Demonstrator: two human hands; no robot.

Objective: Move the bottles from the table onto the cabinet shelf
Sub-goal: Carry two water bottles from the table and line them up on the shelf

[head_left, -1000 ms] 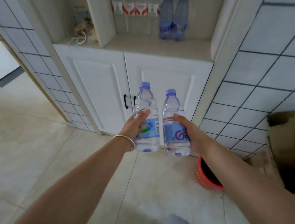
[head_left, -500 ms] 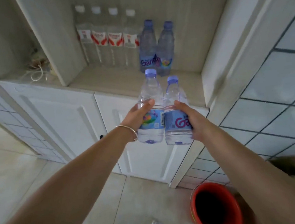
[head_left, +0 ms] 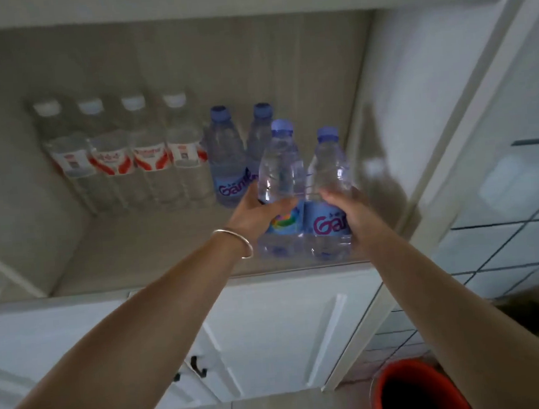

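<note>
Both hands were up at the shelf (head_left: 141,248) — left hand (head_left: 256,213) gripped one bottle (head_left: 281,183), right hand (head_left: 347,212) gripped the other bottle (head_left: 328,179), side by side near its front edge, right end.

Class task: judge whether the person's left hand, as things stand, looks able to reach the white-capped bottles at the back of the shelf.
Probably not right now: the left hand is full, its grip closed on a purple-capped bottle. The path itself looks free, since the shelf before the white-capped bottles is bare.
</note>
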